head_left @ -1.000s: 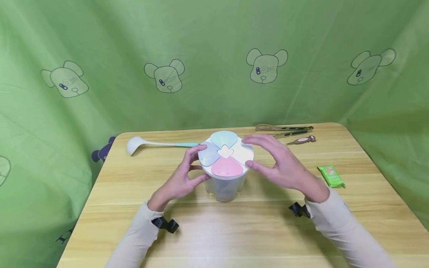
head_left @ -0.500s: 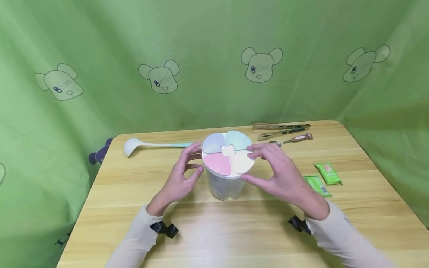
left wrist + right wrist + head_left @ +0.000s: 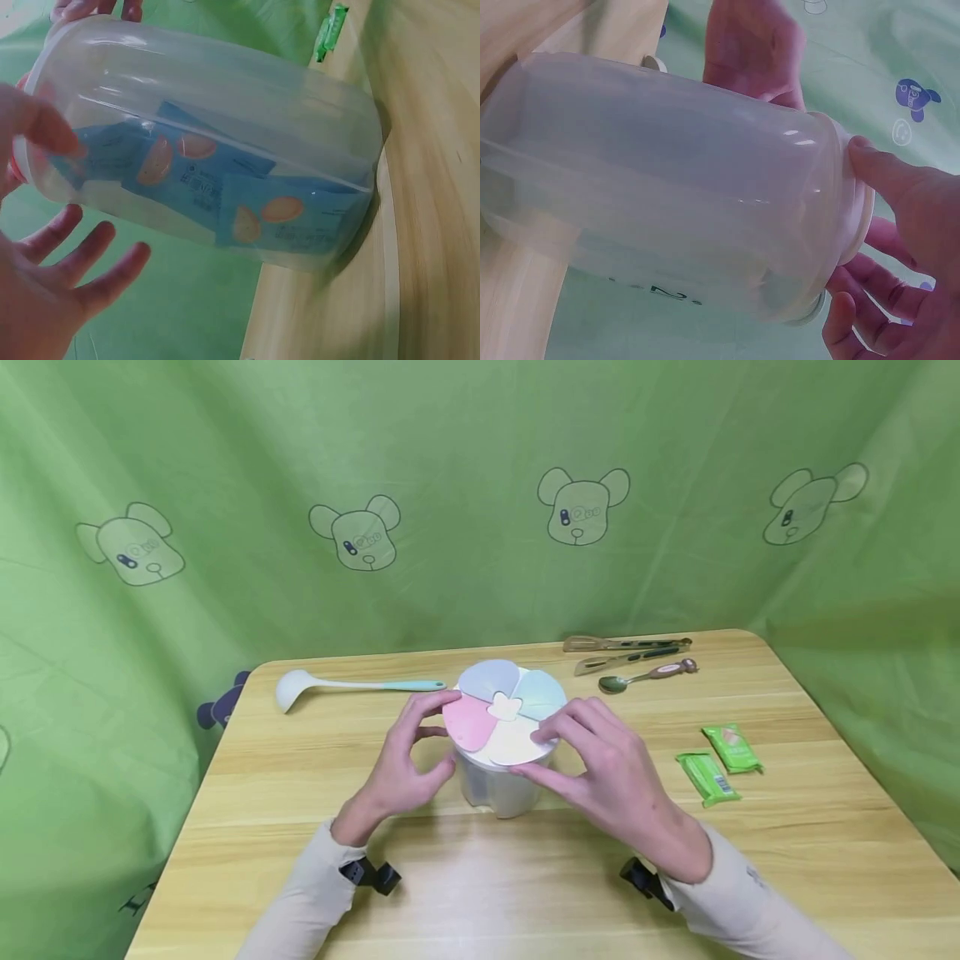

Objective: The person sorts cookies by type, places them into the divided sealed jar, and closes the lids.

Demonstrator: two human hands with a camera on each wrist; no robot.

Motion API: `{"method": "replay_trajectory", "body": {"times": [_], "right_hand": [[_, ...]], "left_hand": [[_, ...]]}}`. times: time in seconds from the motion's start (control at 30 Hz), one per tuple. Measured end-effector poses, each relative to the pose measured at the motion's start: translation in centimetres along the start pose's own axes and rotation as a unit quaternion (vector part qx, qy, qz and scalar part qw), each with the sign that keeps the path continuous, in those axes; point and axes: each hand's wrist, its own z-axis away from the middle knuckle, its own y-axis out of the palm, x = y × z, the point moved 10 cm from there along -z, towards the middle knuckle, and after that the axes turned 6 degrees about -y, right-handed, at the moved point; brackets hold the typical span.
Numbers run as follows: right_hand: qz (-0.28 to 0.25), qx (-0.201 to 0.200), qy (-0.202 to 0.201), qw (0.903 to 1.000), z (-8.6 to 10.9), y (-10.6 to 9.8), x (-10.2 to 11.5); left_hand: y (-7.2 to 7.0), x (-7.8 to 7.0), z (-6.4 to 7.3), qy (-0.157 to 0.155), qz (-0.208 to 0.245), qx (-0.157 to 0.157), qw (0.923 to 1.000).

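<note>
A translucent lobed jar (image 3: 498,789) stands upright mid-table. Its round lid (image 3: 517,743) has pink, lavender, pale teal and white petals. My left hand (image 3: 401,772) is at the jar's left, its index fingertip on the lid's edge; in the left wrist view, several of its fingers spread loosely apart below the jar. On the near right, my right hand (image 3: 611,772) pinches the lid's rim, thumb at the edge and fingers on the white petal. Through the jar wall show several blue packets (image 3: 292,214) with cookie-like pictures. The right wrist view shows the thumb against the rim.
A white ladle (image 3: 330,683) with a teal handle lies at the back left. Behind the jar on the right are two pairs of tongs (image 3: 626,644) and a brown-handled spoon (image 3: 663,671). Two green packets (image 3: 707,778) lie at the right. A green curtain (image 3: 450,602) surrounds the table.
The lid has turned clockwise, its pink petal moving from the front to the left; the jar appears to turn too. My right hand has come round toward the near side, uncovering the spoon.
</note>
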Motion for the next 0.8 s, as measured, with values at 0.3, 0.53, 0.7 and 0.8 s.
{"method": "replay_trajectory", "body": {"times": [0.3,0.53,0.7,0.8], "right_hand": [[-0.011,-0.003,0.014,0.9998,-0.1,0.2,0.2],[-0.021,0.017,-0.017,0.9995,-0.4,-0.1,0.7],[-0.023,0.023,-0.071,0.9969,-0.7,-0.5,0.9],[-0.032,0.015,-0.086,0.9957,-1.0,-0.9,0.6]], "left_hand": [[1.1,0.4,0.3,-0.004,-0.019,0.059,0.9981],[0.9,0.5,0.3,-0.019,-0.024,0.048,0.9984],[0.9,0.3,0.3,-0.018,-0.02,0.05,0.9984],[1.1,0.1,0.3,-0.013,-0.019,0.054,0.9983]]}}
